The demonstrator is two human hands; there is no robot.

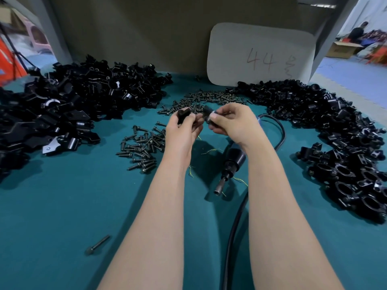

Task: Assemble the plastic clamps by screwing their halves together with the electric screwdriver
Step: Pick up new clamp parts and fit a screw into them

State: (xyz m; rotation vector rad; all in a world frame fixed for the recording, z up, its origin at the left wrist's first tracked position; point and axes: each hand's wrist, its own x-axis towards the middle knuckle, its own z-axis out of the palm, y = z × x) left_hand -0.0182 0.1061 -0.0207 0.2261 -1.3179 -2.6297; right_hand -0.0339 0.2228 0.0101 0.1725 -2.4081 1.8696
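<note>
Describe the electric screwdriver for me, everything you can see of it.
The electric screwdriver lies on its side on the green table mat, held by neither the left hand nor the right hand, which grip clamp halves. Its black, plastic-looking body narrows through a collar to a grey metal socket tip pointing toward the person. Its rear end is hidden under the right forearm. A black cable runs along the mat beside it; their junction is not visible.

A white card (259, 53) leaning against the back panel carries the handwritten number "44" in reddish pen, with a scribble to its right, possibly characters, too faint to read. Nothing else shows legible text.
</note>
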